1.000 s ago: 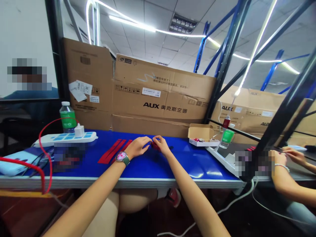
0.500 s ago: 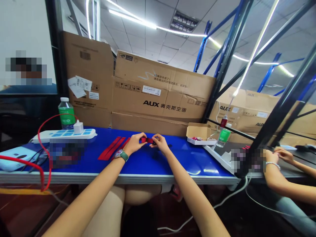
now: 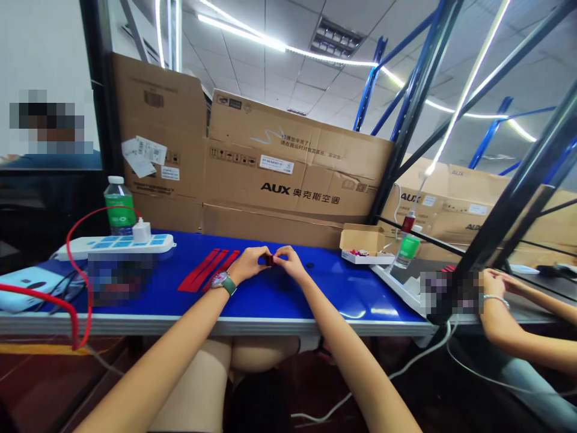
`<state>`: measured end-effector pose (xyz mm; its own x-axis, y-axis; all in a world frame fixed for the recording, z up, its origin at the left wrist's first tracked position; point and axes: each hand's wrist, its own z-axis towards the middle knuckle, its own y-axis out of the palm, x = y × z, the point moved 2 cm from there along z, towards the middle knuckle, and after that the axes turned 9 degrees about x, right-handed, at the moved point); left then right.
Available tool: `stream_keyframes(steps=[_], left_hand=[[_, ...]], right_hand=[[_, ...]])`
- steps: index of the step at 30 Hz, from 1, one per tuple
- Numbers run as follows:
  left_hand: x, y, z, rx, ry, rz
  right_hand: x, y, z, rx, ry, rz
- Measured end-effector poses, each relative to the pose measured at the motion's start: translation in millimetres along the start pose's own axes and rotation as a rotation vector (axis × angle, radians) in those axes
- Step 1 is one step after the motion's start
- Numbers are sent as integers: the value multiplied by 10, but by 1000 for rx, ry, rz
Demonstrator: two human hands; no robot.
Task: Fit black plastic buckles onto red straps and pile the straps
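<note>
Over the middle of the blue tabletop (image 3: pixel 351 285), my left hand (image 3: pixel 252 263) pinches a small folded piece of red ribbon (image 3: pixel 269 260) between thumb and fingers. My right hand (image 3: pixel 288 262) meets it from the other side, its fingertips closed on the ribbon's right edge. The fingers cover much of the ribbon. Flat red strips (image 3: pixel 202 270) lie side by side on the table, just left of my left hand. A small dark piece (image 3: pixel 309 265) rests to the right of my right hand.
A white power strip (image 3: pixel 117 243) and a water bottle (image 3: pixel 119 207) stand at the back left. An open carton (image 3: pixel 366 255) with small red items is at the back right, near a black metal post (image 3: pixel 469 270). A co-worker's hands (image 3: pixel 496 282) are beyond it.
The red ribbon, stretched flat between my hands before, is now turned and folded narrower. My hands have drawn slightly closer together.
</note>
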<state>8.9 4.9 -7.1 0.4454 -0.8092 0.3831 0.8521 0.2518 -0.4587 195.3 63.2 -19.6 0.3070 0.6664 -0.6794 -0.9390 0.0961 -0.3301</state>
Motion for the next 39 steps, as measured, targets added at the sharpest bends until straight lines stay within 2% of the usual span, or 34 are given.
stream_keyframes(steps=[4,7,10,14,17,20,24,26,30,35,39], left_hand=[[17,-10,-6,130,-94,-76],[-33,32,-16,102,-142,-151],[-67,63,-15,68,-128,-154],[-8,35,4,100,-56,-83],[45,12,22,128,-90,-120],[60,6,40,207,-152,-226],[60,-1,47,256,-180,-274],[67,-8,42,218,-168,-261],[78,-11,40,174,-164,-230],[50,1,60,236,-216,-290],[-21,-1,60,268,-233,-341]], right_hand=[[123,-82,16,61,181,198],[168,-140,9,83,254,292],[133,-127,7,70,178,259],[46,-59,11,57,53,149],[12,-61,5,58,72,173],[6,-95,-9,72,150,316],[30,-62,-16,-30,253,444],[38,-31,-10,-65,219,367],[14,-9,1,-81,43,254],[-25,-52,-16,-50,67,429],[-76,-63,-42,-53,99,487]])
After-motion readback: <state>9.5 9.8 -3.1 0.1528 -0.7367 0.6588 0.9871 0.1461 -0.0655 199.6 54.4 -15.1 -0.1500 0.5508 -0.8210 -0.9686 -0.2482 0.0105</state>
